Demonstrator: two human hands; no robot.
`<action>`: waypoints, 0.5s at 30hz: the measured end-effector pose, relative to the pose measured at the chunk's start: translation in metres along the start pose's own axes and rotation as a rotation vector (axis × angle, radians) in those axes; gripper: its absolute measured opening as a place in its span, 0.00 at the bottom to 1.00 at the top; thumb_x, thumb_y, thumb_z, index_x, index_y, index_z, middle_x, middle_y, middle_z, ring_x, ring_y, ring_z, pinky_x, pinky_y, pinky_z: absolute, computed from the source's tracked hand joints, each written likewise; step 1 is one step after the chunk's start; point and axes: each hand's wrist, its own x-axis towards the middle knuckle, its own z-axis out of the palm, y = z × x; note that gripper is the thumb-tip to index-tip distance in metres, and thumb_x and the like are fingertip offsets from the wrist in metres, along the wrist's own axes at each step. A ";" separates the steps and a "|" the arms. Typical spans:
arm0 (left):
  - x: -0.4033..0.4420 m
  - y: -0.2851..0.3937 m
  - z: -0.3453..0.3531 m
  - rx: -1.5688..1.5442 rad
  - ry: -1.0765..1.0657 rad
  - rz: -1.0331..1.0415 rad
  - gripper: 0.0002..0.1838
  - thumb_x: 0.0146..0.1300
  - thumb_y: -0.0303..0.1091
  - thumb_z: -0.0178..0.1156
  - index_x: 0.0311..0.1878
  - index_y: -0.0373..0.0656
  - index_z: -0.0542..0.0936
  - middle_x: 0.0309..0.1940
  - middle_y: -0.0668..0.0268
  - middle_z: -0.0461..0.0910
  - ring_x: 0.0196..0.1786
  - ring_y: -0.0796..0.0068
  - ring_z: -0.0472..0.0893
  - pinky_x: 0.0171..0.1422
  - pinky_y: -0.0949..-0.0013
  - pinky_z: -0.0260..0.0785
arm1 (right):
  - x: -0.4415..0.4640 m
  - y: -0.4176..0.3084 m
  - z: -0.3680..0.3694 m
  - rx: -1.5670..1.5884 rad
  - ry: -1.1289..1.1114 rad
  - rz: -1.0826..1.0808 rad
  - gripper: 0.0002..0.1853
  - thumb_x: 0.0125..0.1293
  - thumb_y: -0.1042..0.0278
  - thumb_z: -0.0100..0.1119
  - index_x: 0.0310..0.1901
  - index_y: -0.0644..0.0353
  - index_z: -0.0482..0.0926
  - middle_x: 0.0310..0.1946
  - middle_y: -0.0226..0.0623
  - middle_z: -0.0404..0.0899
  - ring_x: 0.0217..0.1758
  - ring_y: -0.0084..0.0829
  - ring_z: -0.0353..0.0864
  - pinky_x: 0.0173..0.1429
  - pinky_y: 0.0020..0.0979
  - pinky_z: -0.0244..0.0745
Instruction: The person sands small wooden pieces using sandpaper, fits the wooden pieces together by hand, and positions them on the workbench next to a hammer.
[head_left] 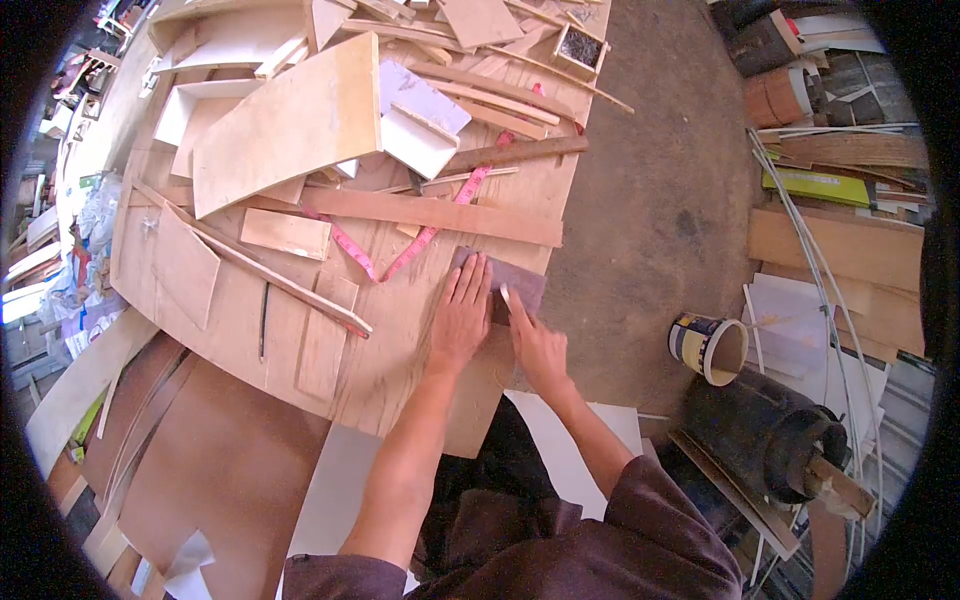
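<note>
Near the right edge of the wooden worktable [400,360] lies a dark brownish rectangular piece [522,283]. My left hand [463,310] presses flat on its left part, fingers stretched out and lying side by side. On its right part rests my right hand [537,345], closed around a small whitish object [505,293] that is too small to name. Just beyond my hands, a pink measuring tape [430,232] loops over the table, beside a long reddish-brown wooden strip [430,215].
Wood offcuts, a large plywood panel [290,125] and a white-edged box piece [420,140] cover the far table. A small box of nails or similar bits [578,50] sits at the far corner. On the floor at right are a bucket [708,347] and a black cylinder [760,440].
</note>
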 end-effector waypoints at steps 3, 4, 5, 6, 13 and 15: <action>0.001 0.003 -0.005 0.019 -0.004 -0.048 0.31 0.71 0.38 0.44 0.74 0.34 0.58 0.78 0.55 0.54 0.81 0.62 0.50 0.84 0.59 0.39 | -0.008 0.011 0.006 0.004 0.003 -0.062 0.32 0.66 0.71 0.51 0.73 0.47 0.61 0.37 0.41 0.85 0.26 0.39 0.86 0.24 0.38 0.79; 0.001 0.001 -0.006 0.117 -0.051 -0.029 0.31 0.71 0.38 0.43 0.74 0.34 0.58 0.77 0.55 0.54 0.81 0.61 0.50 0.84 0.59 0.39 | 0.007 0.004 0.010 0.012 0.007 -0.053 0.32 0.66 0.71 0.51 0.73 0.47 0.61 0.37 0.41 0.85 0.26 0.39 0.86 0.24 0.38 0.79; 0.001 -0.001 -0.002 0.124 -0.051 -0.024 0.31 0.71 0.38 0.43 0.74 0.34 0.58 0.77 0.55 0.54 0.81 0.61 0.50 0.84 0.59 0.39 | 0.033 -0.001 0.015 0.057 0.080 -0.068 0.32 0.66 0.70 0.52 0.73 0.46 0.62 0.37 0.41 0.85 0.25 0.39 0.86 0.24 0.37 0.79; 0.001 -0.001 0.002 0.090 -0.037 -0.022 0.31 0.72 0.38 0.43 0.74 0.33 0.58 0.77 0.54 0.54 0.81 0.61 0.50 0.84 0.59 0.39 | 0.047 -0.003 0.017 0.097 0.151 -0.087 0.32 0.66 0.69 0.53 0.73 0.45 0.62 0.37 0.41 0.85 0.25 0.40 0.86 0.24 0.37 0.79; -0.001 0.004 -0.004 -0.073 0.024 -0.068 0.31 0.71 0.39 0.43 0.74 0.34 0.58 0.77 0.56 0.55 0.81 0.63 0.50 0.84 0.58 0.38 | -0.009 0.000 0.000 0.132 0.020 0.025 0.29 0.69 0.69 0.50 0.72 0.48 0.63 0.38 0.41 0.85 0.27 0.42 0.85 0.26 0.40 0.80; -0.003 0.001 -0.007 0.006 -0.021 -0.038 0.31 0.71 0.39 0.43 0.74 0.35 0.59 0.77 0.57 0.55 0.81 0.64 0.50 0.84 0.59 0.38 | 0.021 -0.006 0.004 0.094 0.046 0.032 0.26 0.71 0.64 0.54 0.70 0.45 0.67 0.36 0.41 0.85 0.28 0.43 0.84 0.26 0.40 0.76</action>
